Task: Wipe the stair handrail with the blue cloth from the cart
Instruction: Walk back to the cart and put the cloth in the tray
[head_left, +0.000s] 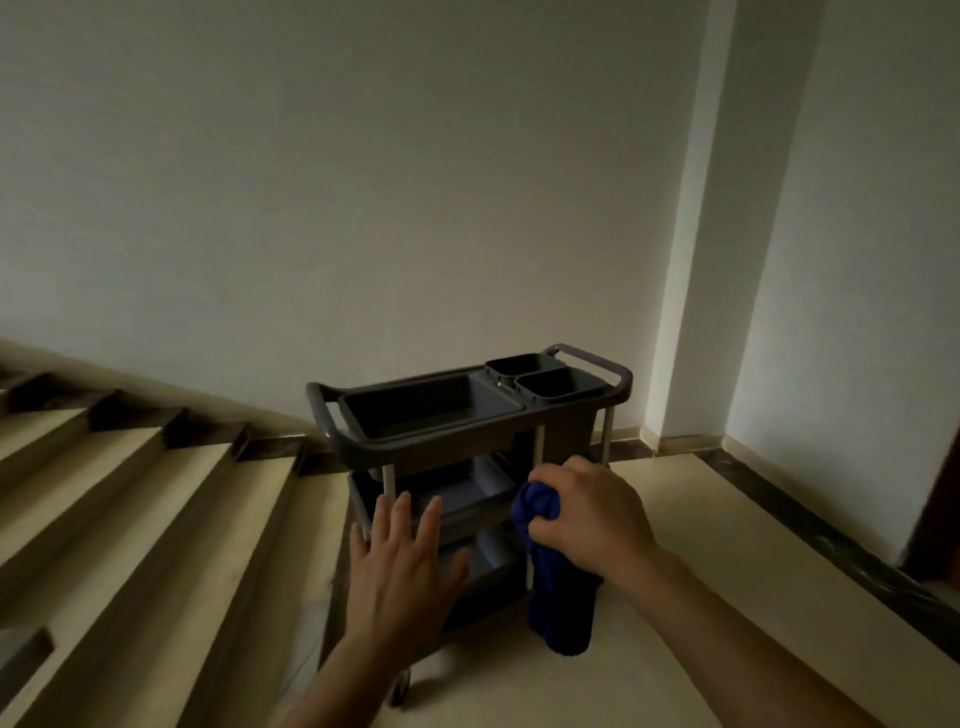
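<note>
A grey three-shelf cart (441, 448) stands on a beige floor (717, 551) before a plain white wall (363, 208), with beige stairs (130, 499) rising to the left of the cart and a white pillar (727, 260) behind it to the right. At the cart's right front corner the right hand (587, 514) grips the bunched blue cloth (560, 603), its loose end hanging down. The left hand (400, 566) is flat, fingers spread, before the cart's lower shelves, holding nothing.

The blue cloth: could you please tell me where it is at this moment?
In the head view, lower centre-right, the blue cloth hangs from the right hand, which grips its top, by the right end of the lower shelves of the cart.
</note>
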